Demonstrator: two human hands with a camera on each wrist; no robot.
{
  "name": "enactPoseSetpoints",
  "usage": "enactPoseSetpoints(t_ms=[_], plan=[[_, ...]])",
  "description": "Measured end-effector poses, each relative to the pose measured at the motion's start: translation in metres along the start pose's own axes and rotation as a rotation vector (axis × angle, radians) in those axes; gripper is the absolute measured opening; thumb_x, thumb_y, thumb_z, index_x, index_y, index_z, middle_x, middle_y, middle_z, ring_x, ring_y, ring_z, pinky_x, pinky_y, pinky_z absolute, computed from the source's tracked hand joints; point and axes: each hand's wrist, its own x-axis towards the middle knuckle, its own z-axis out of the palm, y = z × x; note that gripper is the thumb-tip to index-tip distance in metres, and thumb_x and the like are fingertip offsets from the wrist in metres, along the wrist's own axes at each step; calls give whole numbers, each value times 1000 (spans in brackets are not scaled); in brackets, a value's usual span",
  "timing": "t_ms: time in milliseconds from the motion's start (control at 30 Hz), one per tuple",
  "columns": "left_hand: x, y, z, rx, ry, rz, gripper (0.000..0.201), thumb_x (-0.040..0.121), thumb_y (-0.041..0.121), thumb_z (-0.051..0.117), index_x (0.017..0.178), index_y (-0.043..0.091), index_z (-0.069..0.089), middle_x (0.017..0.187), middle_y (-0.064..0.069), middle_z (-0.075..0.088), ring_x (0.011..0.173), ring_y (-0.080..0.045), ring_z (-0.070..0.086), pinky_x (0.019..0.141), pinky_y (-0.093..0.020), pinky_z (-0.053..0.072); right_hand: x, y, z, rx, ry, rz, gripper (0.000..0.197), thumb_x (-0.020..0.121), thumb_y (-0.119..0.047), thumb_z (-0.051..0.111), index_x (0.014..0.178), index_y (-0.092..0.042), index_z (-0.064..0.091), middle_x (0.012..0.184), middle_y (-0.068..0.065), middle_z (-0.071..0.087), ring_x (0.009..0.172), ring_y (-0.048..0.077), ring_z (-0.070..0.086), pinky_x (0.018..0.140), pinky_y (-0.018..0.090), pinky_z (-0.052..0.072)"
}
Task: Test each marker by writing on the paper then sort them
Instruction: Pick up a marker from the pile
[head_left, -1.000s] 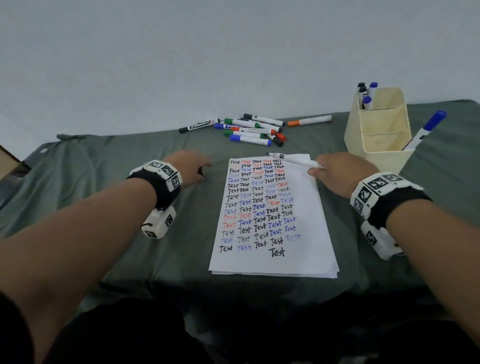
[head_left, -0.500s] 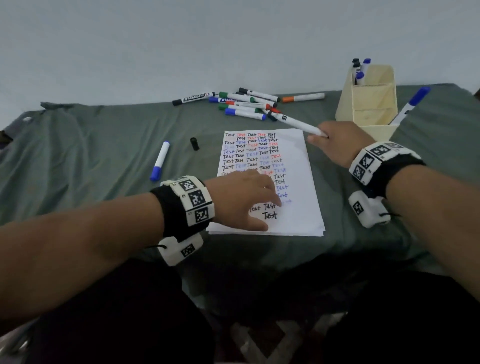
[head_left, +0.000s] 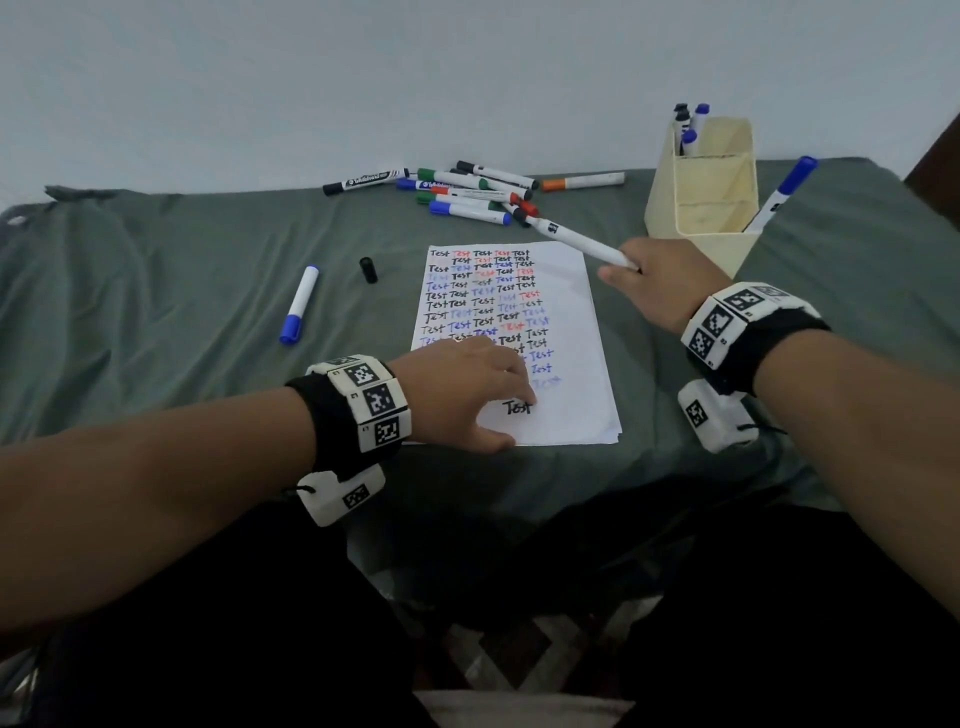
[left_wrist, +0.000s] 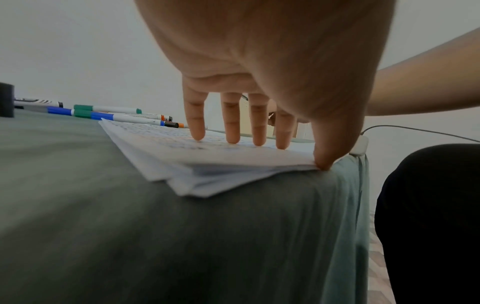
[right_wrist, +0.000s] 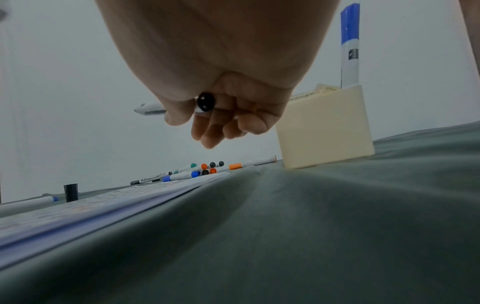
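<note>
Now we are pinning the paper (head_left: 566, 322) with the left hand (head_left: 462, 395), fingers (left_wrist: 197, 123) spread, while the right hand (head_left: 657, 283) is pinching the uncapped marker (head_left: 576, 240) above its far edge, likely lowering to write next.

A desk (head_left: 182, 291) draped in a wrinkled grey-green cloth carries everything. A stack of paper (head_left: 566, 312) lies near the front edge, around the middle. Toward the back edge sits a loose heap of markers (head_left: 467, 192), with a cream organizer (head_left: 701, 208) at the back right. Left of the paper lie a blue-capped marker (head_left: 300, 304) and a small black cap (head_left: 368, 269), close together but apart.
</note>
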Motion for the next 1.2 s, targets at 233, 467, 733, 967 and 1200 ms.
enactPoseSetpoints(t_ms=[233,467,733,967,1200], plan=[[1,0,4,32,16,8,50,86,55,62,128,27,63,132,7,58,115,-19,52,93,-43,49,0,-2,2,-17,-8,-14,33,102,-44,51,80,-19,52,76,3,56,74,27,55,64,35,35],[4,-3,3,28,22,-19,49,85,55,62,127,30,63,132,10,58,117,-18,53,92,-43,51,0,-5,4,-14,-27,-15,34,102,-44,51,79,-19,49,75,2,55,73,26,54,64,36,36],[13,-14,-3,4,18,-69,47,86,52,63,127,31,63,132,11,58,119,-17,52,95,-42,50,-1,-4,2,-5,-27,-10,36,103,-44,51,79,-18,49,76,4,56,73,27,54,66,37,40],[16,-22,-6,-27,21,-78,46,86,49,64,128,29,64,133,9,59,121,-17,52,101,-37,45,0,-4,3,16,-25,10,36,103,-44,51,75,-23,48,76,3,56,71,24,53,63,35,37],[21,-27,-9,-25,1,-71,48,88,50,64,131,29,61,137,7,56,126,-15,49,107,-38,41,1,-4,4,24,-26,16,33,102,-43,53,83,-16,56,76,3,57,72,23,54,61,33,36]])
